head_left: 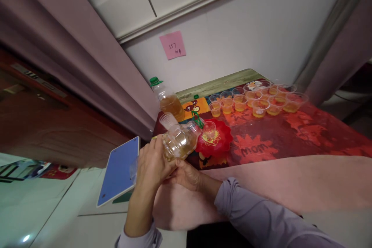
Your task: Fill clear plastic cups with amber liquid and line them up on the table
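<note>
A clear plastic bottle (180,142) of pale yellow liquid is tipped on its side, its neck and green ring pointing right. My left hand (152,159) wraps around its body from the left. Beneath its lower end, my right hand (186,173) is closed against it, with some fingers hidden. The bottle's mouth is at a clear plastic cup (209,128) on a scalloped red plate (225,139); whether liquid is flowing I cannot tell. Close behind the bottle is a clear plastic cup stack (167,121).
A larger green-capped bottle (168,104) of amber liquid stands at the back left. Several clear cups (240,102) with yellow liquid stand in rows on the patterned table cover (261,149). A loose green cap (196,96) lies behind. A blue board (120,170) is at left.
</note>
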A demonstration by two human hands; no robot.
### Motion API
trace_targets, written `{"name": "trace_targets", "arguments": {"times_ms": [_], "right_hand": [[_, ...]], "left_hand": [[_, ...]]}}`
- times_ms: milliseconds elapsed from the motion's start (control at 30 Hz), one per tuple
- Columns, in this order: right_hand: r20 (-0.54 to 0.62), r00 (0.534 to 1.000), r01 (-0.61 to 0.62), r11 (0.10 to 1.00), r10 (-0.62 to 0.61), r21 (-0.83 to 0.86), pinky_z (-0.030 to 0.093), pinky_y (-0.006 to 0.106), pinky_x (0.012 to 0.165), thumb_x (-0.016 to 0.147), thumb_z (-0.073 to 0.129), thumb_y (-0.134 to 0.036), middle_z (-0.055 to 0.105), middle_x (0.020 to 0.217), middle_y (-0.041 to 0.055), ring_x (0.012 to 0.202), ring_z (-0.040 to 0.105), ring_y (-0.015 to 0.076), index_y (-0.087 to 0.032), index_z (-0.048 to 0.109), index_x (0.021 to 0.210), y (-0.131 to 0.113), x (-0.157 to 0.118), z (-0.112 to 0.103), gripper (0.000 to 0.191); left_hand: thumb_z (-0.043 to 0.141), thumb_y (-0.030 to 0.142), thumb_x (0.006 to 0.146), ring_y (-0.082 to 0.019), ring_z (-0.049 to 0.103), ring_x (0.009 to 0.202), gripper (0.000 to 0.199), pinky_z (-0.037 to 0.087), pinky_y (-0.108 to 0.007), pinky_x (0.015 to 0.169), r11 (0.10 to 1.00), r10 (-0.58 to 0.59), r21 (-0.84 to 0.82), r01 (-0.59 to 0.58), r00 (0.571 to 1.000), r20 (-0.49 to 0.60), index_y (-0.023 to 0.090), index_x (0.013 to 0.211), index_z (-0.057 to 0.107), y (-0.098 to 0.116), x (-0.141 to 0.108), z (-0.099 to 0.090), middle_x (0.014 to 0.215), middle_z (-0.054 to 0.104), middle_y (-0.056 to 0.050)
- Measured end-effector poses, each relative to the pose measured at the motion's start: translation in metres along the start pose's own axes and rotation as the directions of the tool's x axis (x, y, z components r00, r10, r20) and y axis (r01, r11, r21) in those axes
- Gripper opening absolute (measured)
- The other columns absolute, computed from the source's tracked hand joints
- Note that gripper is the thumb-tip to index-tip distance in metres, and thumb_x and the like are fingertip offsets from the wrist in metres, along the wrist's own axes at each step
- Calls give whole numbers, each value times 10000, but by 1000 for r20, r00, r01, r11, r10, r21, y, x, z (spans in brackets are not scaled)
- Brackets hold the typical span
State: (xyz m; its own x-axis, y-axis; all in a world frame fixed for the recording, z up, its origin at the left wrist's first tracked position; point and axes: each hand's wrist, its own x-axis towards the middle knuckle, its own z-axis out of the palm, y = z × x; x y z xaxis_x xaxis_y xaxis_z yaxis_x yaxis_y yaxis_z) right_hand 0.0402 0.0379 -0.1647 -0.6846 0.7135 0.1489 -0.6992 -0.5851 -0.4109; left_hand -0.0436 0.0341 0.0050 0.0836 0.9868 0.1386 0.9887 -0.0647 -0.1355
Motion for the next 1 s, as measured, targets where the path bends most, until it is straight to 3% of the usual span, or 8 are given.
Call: {"name": "trace_targets", "arguments": {"times_ms": [333, 667, 1000], "right_hand": [[14, 999, -38, 999, 38, 20, 536, 539, 1037, 805, 839, -714, 785, 1166, 103, 1142, 710, 292, -218, 716, 1147, -1, -2, 4, 615], [27, 1000, -15, 999, 14, 43, 545, 526, 1019, 729, 875, -758, 770, 1246, 120, 1113, 712, 297, -226, 709, 1209, -6, -3, 10, 736], [40, 999, -12, 998, 9, 62, 553, 544, 1062, 733, 877, -769, 775, 1286, 115, 1118, 729, 289, -231, 737, 1207, -7, -3, 10, 731]], "left_hand": [[820, 452, 829, -401, 686, 1153, 775, 501, -494, 973, 997, -2, 74, 1, 1000, 8, 104, 1447, 508, 6, -3, -6, 1337, 700, -218], [798, 440, 828, -384, 673, 1150, 740, 485, -466, 957, 996, 11, 86, -13, 1000, 18, 139, 1437, 505, 7, 0, -6, 1288, 718, -195], [828, 419, 812, -396, 678, 1175, 792, 491, -475, 975, 997, 3, 72, -5, 999, 35, 106, 1464, 504, 11, 2, -9, 1331, 695, -212]]}}
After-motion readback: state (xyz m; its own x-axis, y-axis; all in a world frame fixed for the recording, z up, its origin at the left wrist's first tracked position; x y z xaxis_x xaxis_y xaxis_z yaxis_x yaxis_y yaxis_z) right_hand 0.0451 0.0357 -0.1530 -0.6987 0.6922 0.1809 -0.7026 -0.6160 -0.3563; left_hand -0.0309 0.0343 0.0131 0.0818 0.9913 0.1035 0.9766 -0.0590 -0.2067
